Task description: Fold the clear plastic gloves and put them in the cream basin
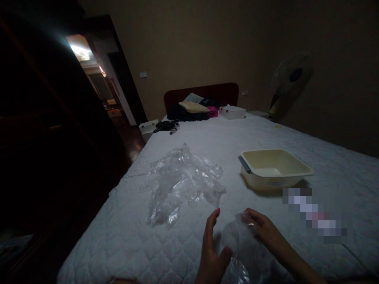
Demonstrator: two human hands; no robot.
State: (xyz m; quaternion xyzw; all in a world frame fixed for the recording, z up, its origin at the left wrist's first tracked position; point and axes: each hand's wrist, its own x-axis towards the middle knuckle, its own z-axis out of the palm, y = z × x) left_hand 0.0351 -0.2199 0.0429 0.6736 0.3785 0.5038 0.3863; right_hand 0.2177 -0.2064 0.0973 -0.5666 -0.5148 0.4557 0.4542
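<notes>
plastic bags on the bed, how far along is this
Early, it seems. Done: nothing visibly; the cream tub looks empty. In hand: one clear plastic bag lies on the quilt, the right hand pinching its top edge, the left hand open beside it. Left: the crumpled pile of clear bags further up, untouched.

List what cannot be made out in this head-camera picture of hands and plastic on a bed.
- Left hand: wrist cut off by the bottom edge.
- Clear plastic piece under right hand: lower part cut off; grip unclear.
- Pixelated patch on the bed: hidden by blur.
- Things by the headboard: too small and dark.
- Left side of room: too dark.
</notes>
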